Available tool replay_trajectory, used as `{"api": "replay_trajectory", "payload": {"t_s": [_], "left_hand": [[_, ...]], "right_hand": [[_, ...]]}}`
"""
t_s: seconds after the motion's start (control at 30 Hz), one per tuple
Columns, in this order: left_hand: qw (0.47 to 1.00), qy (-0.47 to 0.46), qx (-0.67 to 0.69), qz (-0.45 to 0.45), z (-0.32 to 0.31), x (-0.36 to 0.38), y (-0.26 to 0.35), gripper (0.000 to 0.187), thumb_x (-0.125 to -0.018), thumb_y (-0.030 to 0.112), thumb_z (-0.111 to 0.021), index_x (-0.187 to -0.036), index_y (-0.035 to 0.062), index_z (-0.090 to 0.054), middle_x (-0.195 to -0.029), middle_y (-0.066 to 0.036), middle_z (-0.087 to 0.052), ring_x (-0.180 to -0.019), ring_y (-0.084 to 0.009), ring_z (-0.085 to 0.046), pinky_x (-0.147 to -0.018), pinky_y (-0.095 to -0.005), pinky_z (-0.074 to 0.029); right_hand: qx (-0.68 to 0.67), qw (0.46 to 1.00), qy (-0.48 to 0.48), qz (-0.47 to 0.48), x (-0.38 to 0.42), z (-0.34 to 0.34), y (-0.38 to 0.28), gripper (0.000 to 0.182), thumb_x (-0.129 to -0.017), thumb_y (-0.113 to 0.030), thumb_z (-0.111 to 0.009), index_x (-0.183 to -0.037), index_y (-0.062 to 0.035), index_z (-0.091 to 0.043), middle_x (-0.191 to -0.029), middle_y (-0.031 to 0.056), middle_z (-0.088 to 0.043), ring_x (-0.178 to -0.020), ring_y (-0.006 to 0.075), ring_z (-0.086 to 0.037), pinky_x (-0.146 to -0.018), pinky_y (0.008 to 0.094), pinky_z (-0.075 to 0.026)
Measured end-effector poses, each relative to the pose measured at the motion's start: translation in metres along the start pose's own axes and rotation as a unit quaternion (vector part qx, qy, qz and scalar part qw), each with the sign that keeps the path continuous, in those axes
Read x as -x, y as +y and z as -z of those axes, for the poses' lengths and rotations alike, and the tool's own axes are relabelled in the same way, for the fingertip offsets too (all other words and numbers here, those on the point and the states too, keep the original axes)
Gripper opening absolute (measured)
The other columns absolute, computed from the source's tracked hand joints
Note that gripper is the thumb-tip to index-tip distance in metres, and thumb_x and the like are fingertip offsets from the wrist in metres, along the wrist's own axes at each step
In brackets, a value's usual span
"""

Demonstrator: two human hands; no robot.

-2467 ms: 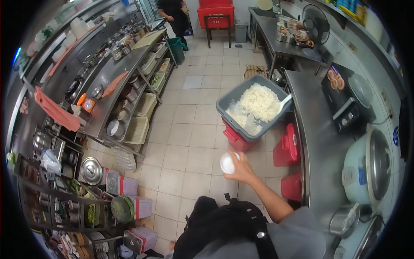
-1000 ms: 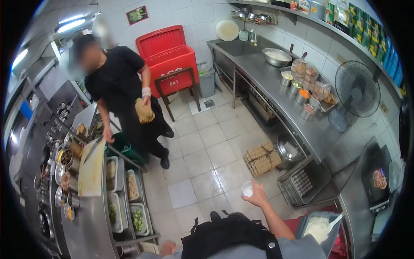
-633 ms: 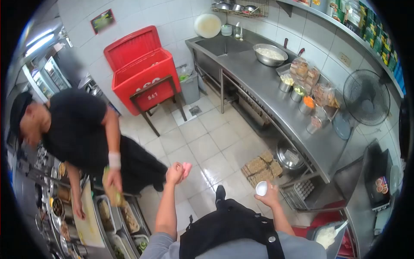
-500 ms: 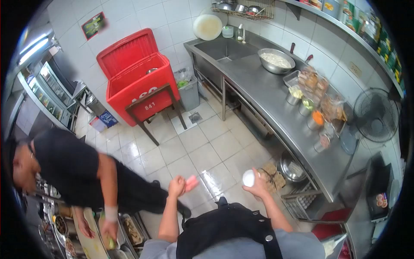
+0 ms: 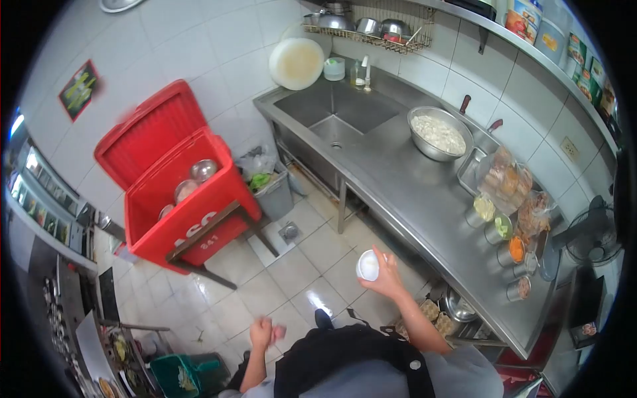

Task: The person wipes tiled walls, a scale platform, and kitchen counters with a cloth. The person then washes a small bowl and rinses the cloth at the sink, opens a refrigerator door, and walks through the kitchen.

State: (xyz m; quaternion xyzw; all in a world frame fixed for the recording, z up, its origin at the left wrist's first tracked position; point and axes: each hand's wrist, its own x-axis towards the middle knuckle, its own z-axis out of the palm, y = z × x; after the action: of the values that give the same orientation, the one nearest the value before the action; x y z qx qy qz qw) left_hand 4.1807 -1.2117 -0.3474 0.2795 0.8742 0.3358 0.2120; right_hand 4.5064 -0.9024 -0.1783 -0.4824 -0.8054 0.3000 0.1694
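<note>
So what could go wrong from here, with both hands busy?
The white cup in the right hand has no lid, so a bump or tilt could spill anything inside; its contents are unclear.
The floor shines near the feet; if that is wet, a slip seems possible.
The left hand has a pink item sticking out of it, which might drop if the grip loosens.

Even, bright light puts white glare on the pale floor tiles [image 5: 275, 288] at six o'clock; wide-angle edges curve into black.
</note>
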Motion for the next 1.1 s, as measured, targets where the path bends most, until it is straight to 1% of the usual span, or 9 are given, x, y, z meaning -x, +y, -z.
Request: {"api": "replay_trajectory", "payload": {"t_s": [0.17, 0.3, 0.43, 0.5, 0.6, 0.73, 0.8, 0.97, 1.1], "left_hand": [[0.969, -0.051, 0.078, -0.228, -0.029, -0.233, 0.236, 0.031, -0.088, 0.032, -0.059, -0.093, 0.0033, -0.067, -0.081, -0.02, -0.067, -0.077, -0.0326, -0.068, -0.068, -0.0386, -0.051], [0.922, -0.056, 0.149, -0.354, -0.047, -0.344, 0.421, 0.024, -0.087, 0.03, -0.063, -0.093, 0.0073, -0.068, -0.081, -0.017, -0.068, -0.078, -0.0305, -0.068, -0.07, -0.0368, -0.051], [0.926, -0.088, 0.14, -0.34, -0.052, -0.414, 0.545, 0.021, -0.089, 0.025, -0.063, -0.096, 0.0058, -0.067, -0.076, -0.012, -0.068, -0.073, -0.025, -0.068, -0.067, -0.0345, -0.051], [0.942, -0.198, 0.186, -0.197, -0.057, -0.446, 0.582, 0.014, -0.093, 0.014, -0.059, -0.1, 0.0032, -0.065, -0.078, -0.005, -0.066, -0.069, -0.0117, -0.062, -0.059, -0.0255, -0.049], [0.901, -0.156, 0.253, -0.318, -0.102, -0.533, 0.591, 0.015, -0.094, 0.009, -0.056, -0.106, 0.0023, -0.063, -0.09, -0.007, -0.066, -0.072, -0.0114, -0.061, -0.062, -0.0259, -0.051], [0.829, -0.262, 0.45, -0.202, -0.145, -0.616, 0.631, 0.015, -0.096, 0.008, -0.053, -0.102, 0.0007, -0.064, -0.092, -0.008, -0.065, -0.074, -0.0114, -0.062, -0.062, -0.0243, -0.052], [0.865, -0.264, 0.361, -0.228, -0.168, -0.66, 0.66, 0.018, -0.096, 0.007, -0.05, -0.105, -0.003, -0.062, -0.098, -0.01, -0.063, -0.083, -0.0134, -0.06, -0.073, -0.0295, -0.054], [0.867, -0.309, 0.267, -0.284, -0.288, -0.811, 0.745, 0.023, -0.095, 0.013, -0.052, -0.113, 0.0031, -0.063, -0.096, -0.007, -0.063, -0.085, -0.0119, -0.059, -0.079, -0.0272, -0.051], [0.879, -0.248, 0.141, -0.381, -0.394, -0.897, 0.811, 0.034, -0.096, 0.029, -0.052, -0.127, 0.0163, -0.058, -0.1, -0.013, -0.067, -0.092, -0.0245, -0.064, -0.082, -0.036, -0.048]], "right_hand": [[0.046, 0.99, 0.101, -0.089, -0.056, 0.041, 0.023, 0.107, -0.057, -0.036, -0.083, -0.146, -0.0083, -0.03, -0.128, 0.0309, -0.039, -0.121, 0.0461, -0.042, -0.1, 0.0485, -0.04], [0.016, 0.965, 0.199, -0.172, -0.106, 0.064, 0.036, 0.106, -0.058, -0.032, -0.083, -0.146, -0.0059, -0.03, -0.126, 0.0297, -0.042, -0.117, 0.0439, -0.046, -0.098, 0.0465, -0.042], [0.036, 0.949, 0.264, -0.171, -0.196, 0.075, 0.051, 0.105, -0.058, -0.03, -0.082, -0.146, -0.0057, -0.03, -0.126, 0.028, -0.042, -0.116, 0.0422, -0.047, -0.098, 0.0458, -0.042], [0.02, 0.949, 0.266, -0.166, -0.254, 0.082, 0.048, 0.105, -0.059, -0.03, -0.082, -0.146, -0.0056, -0.03, -0.126, 0.0278, -0.042, -0.116, 0.0421, -0.046, -0.098, 0.0457, -0.042], [-0.024, 0.955, 0.247, -0.159, -0.357, 0.094, 0.035, 0.104, -0.06, -0.03, -0.082, -0.146, -0.0057, -0.03, -0.127, 0.0276, -0.042, -0.119, 0.042, -0.043, -0.101, 0.045, -0.04], [-0.004, 0.971, 0.225, -0.084, -0.475, 0.087, 0.026, 0.103, -0.062, -0.033, -0.082, -0.146, -0.0066, -0.029, -0.129, 0.0284, -0.04, -0.121, 0.0419, -0.041, -0.103, 0.0447, -0.037], [-0.002, 0.973, 0.221, -0.07, -0.527, 0.086, 0.02, 0.103, -0.062, -0.034, -0.082, -0.147, -0.0069, -0.029, -0.13, 0.0286, -0.039, -0.122, 0.0419, -0.041, -0.104, 0.0445, -0.036], [-0.055, 0.976, 0.165, -0.129, -0.638, 0.077, 0.013, 0.104, -0.063, -0.04, -0.081, -0.147, -0.009, -0.03, -0.132, 0.0272, -0.037, -0.125, 0.0426, -0.039, -0.103, 0.045, -0.039], [-0.077, 0.963, 0.165, -0.198, -0.707, 0.083, 0.025, 0.103, -0.063, -0.044, -0.08, -0.146, -0.009, -0.032, -0.133, 0.0268, -0.038, -0.127, 0.0419, -0.039, -0.104, 0.0448, -0.039]]}}
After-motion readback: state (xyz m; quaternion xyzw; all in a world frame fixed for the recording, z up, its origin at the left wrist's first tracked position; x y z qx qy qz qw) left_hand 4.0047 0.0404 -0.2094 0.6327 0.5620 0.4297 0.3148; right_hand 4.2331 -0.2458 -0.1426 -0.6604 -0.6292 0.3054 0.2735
